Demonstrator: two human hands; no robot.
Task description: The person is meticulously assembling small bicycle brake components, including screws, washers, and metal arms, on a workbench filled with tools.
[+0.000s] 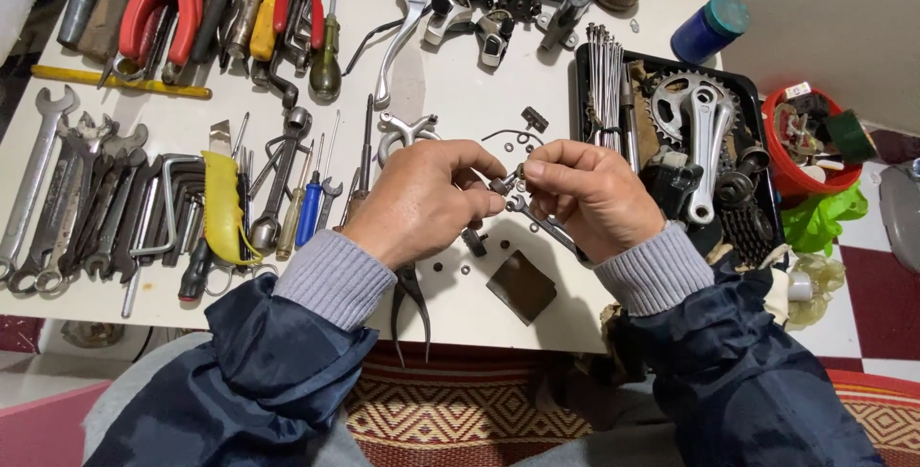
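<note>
Hands, left (422,201) and right (586,197), meet, pinching a small metal part (505,182).

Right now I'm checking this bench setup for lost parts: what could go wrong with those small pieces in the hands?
1. Both hands, left hand and right hand, pinch a small metal part above the table; a slip could drop it among the loose washers.
2. The dark plate lies near the table edge and could get knocked off.

small metal part (506,182): mostly hidden by fingers | pliers (410,299): jaws under left hand (422,201)
</note>
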